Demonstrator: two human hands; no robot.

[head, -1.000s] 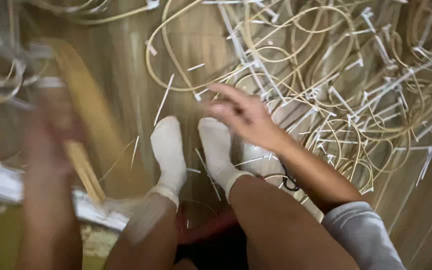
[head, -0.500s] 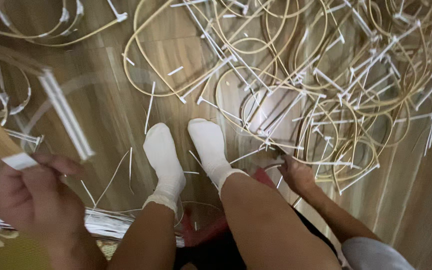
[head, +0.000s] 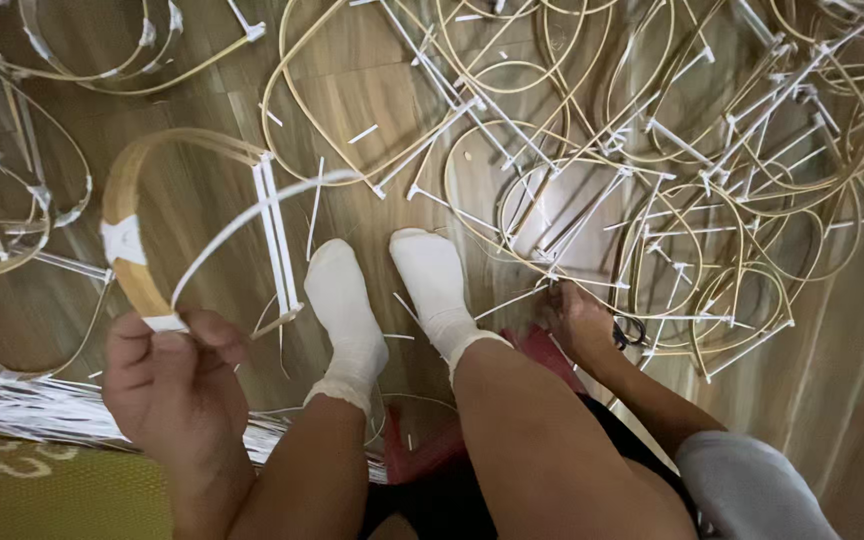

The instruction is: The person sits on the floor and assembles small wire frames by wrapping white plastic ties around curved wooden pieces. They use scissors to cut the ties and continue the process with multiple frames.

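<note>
My left hand (head: pixel 167 385) is raised at the lower left. It pinches a wide tan bamboo hoop (head: pixel 124 205) with white tape wraps and long white zip ties (head: pixel 277 235) sticking off it. My right hand (head: pixel 577 322) reaches down to the wooden floor beside my right leg. Its fingers are curled over something next to the black handles of scissors (head: pixel 634 330). I cannot tell whether it grips them. My feet in white socks (head: pixel 352 320) rest on the floor between the two hands.
A tangled pile of thin bamboo hoops with white zip ties (head: pixel 712 200) covers the floor ahead and to the right. More hoops (head: pixel 12 230) lie at the left. A bundle of white ties (head: pixel 22 410) and a green mat (head: pixel 52 490) lie lower left. I sit on a red stool (head: pixel 542 350).
My right hand dropped from above my feet to the floor by the scissors. My left hand lifted the hoop and brought it into clear view in front of me.
</note>
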